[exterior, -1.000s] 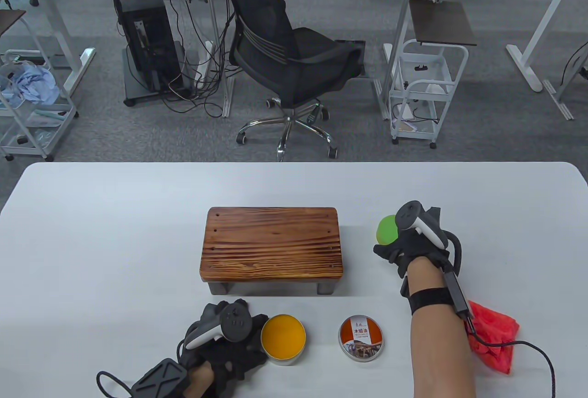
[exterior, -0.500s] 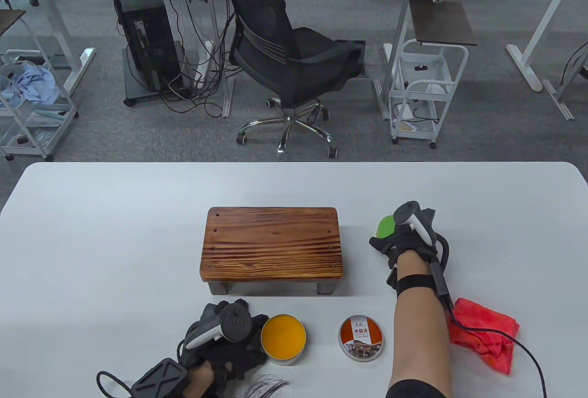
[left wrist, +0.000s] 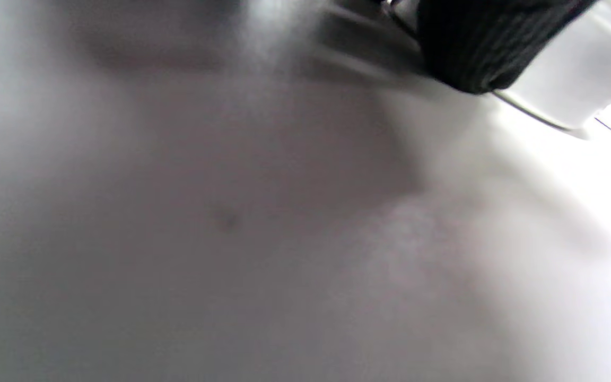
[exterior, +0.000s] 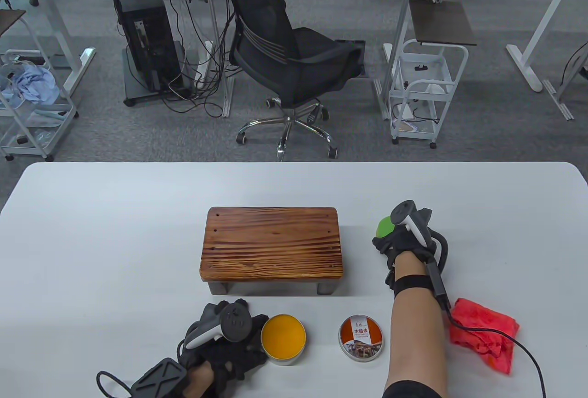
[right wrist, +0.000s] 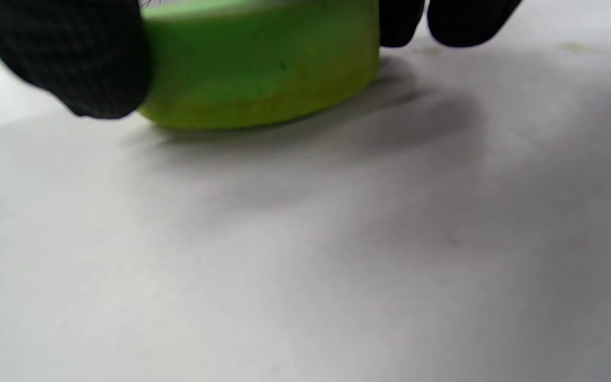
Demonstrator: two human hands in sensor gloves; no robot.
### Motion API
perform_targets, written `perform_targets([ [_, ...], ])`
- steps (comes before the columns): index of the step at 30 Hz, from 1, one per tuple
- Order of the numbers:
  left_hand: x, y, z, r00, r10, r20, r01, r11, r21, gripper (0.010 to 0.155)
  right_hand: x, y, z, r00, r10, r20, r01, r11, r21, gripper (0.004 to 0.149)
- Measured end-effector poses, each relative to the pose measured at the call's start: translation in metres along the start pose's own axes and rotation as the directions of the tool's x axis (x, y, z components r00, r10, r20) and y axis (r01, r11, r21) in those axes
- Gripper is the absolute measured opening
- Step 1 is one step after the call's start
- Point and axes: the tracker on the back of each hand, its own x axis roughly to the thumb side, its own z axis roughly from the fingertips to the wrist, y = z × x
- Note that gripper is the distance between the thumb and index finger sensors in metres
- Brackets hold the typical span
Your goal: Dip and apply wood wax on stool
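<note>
Left hand, lower left, fingers around round open tin of orange wax | right hand, right of centre, pinching green round foam sponge on white table: likely soft, light, best held by its sides | burnt-grain wooden stool at centre | office beyond.

Bare table left of the stool; wax tin and lid along its near edge.
</note>
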Motion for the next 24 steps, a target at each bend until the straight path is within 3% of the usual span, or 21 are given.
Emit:
perform_targets([
  [11, 0.000, 0.000, 0.000, 1.000, 0.000, 0.000, 0.000, 1.000, 0.000, 0.058, 0.001, -0.027, 0.039, 0.995, 0.029, 0.099, -0.017, 0.992, -0.126, 0.109],
  [24, 0.000, 0.000, 0.000, 1.000, -0.002, 0.008, 0.002, 1.000, -0.003, 0.058, 0.014, -0.071, 0.143, 0.929, 0.173, 0.326, -0.066, 0.948, -0.312, 0.108],
])
